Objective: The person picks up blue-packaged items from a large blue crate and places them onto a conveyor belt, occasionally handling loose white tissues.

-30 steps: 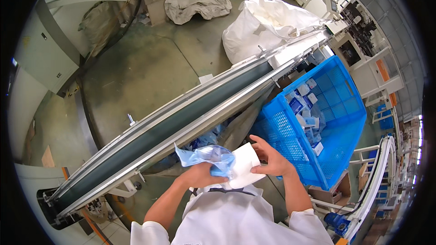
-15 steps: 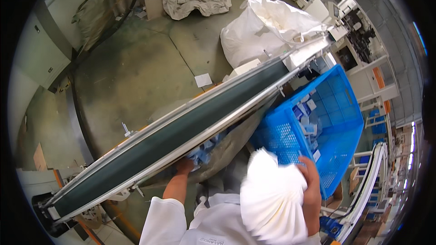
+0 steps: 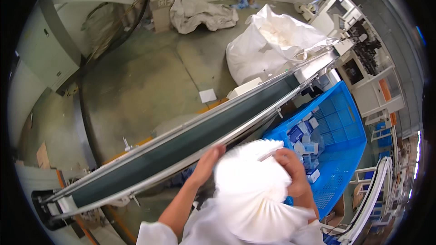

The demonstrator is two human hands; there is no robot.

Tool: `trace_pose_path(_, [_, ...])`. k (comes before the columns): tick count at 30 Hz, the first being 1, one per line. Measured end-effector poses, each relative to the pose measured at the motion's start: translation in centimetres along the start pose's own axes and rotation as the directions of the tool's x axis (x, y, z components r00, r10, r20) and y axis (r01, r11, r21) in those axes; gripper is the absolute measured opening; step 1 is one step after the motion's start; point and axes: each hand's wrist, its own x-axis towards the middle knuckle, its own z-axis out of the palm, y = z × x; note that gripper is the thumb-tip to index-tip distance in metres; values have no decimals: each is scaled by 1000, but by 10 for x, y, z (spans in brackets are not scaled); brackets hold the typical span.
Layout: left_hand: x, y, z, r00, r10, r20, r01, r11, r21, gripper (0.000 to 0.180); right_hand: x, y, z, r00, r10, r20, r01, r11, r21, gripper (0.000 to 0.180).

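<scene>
A thick white bundle of thin, pleated layers, blurred at its edge, is held up in front of my body. My right hand has its fingers curled round the bundle's right side. Beside its upper left edge is my left hand, fingers stretched out; contact with the bundle is unclear. Just beyond both hands a dark green conveyor belt runs between metal rails from lower left to upper right. To the right stands a blue plastic crate with small blue and white packets inside.
Behind the conveyor stands a big white woven sack. A crumpled pale sack lies by the back wall, and a white sheet on the floor. White machinery fills the far right. A grey cabinet is at left.
My left hand has come up from below the conveyor, where it was at some light blue material, to beside the bundle. My right hand has brought the bundle left and upward.
</scene>
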Motion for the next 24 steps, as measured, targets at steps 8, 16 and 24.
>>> trace_pose_path(8, [90,50,90,986,43,163,33,901,-433,89,71,59,-133,964,234,-129,-201,952,230,81])
trace_pose_path(16, [116,112,170,930,315,191,-367,836,408,75,103,58,-255,986,167,-11,-119,742,659,68])
trace_pose_path(24, [234,113,213,988,-154,-14,154,981,117,58,143,116,-336,919,378,-112,-293,844,450,49])
